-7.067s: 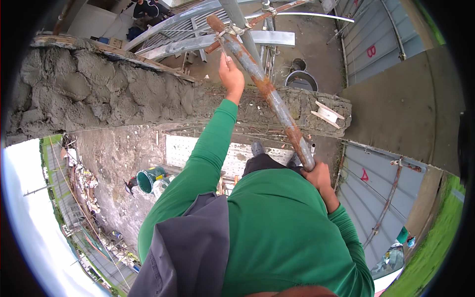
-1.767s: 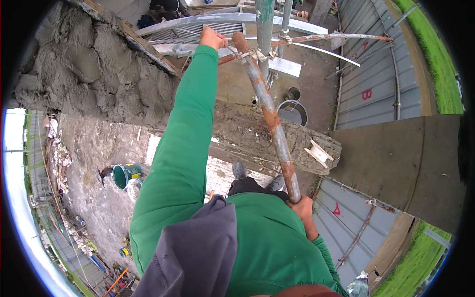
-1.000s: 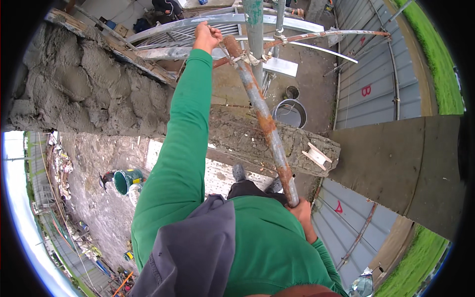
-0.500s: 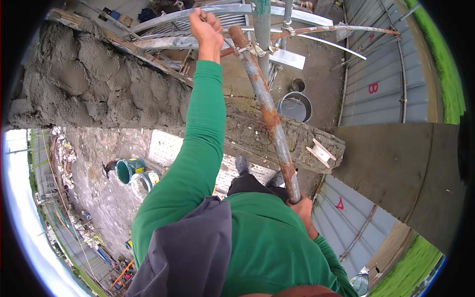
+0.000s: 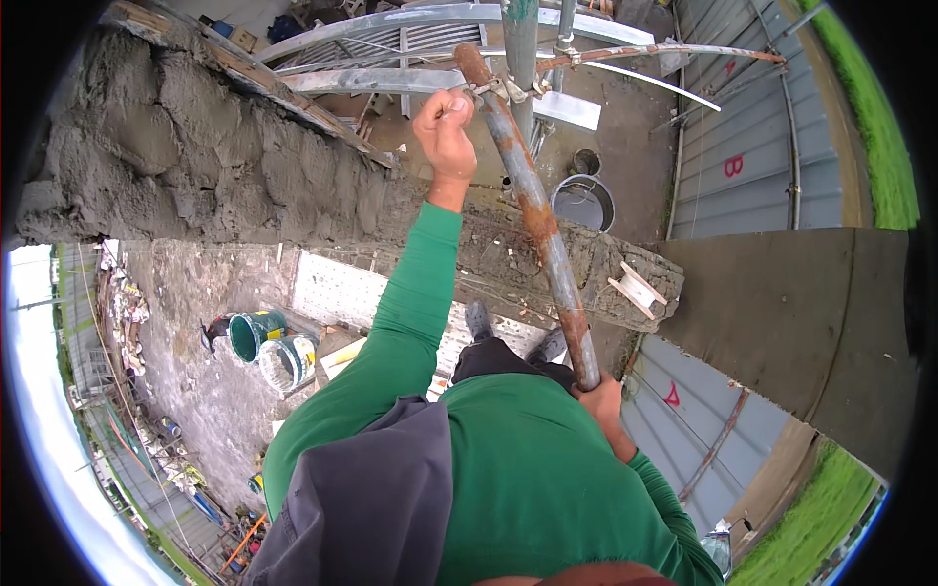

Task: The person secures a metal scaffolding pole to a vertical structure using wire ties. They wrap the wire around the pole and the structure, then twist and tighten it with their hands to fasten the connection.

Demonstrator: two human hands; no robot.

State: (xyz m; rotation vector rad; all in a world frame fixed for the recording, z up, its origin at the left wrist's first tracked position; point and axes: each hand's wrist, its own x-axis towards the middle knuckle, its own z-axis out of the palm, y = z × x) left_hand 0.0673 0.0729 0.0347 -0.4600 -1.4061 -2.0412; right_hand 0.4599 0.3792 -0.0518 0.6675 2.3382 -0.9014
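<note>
A rusty steel pipe [image 5: 539, 223] slants across the middle, from a taller upright post [image 5: 520, 49] down to my waist. Where it crosses the post, a pale tie [image 5: 510, 88] is wound around the joint. My left hand [image 5: 447, 137] is closed in a pinch just left of that tie, close to the pipe's upper end; what lies between its fingers is too small to make out. At the pipe's lower end, my right hand [image 5: 601, 405] is closed around it, its fingers partly hidden.
Rough wet mortar [image 5: 186, 146] covers the wall top at left. On the wall's right end rests a spool of string [image 5: 637, 290]. Buckets [image 5: 256, 334] stand below left, and a round tub [image 5: 583, 203] beyond the wall. Curved metal strips [image 5: 381, 81] cross the far side.
My left hand has come down and right, from raised above the metal strips to beside the tie. My right hand stays at the pipe's lower end.
</note>
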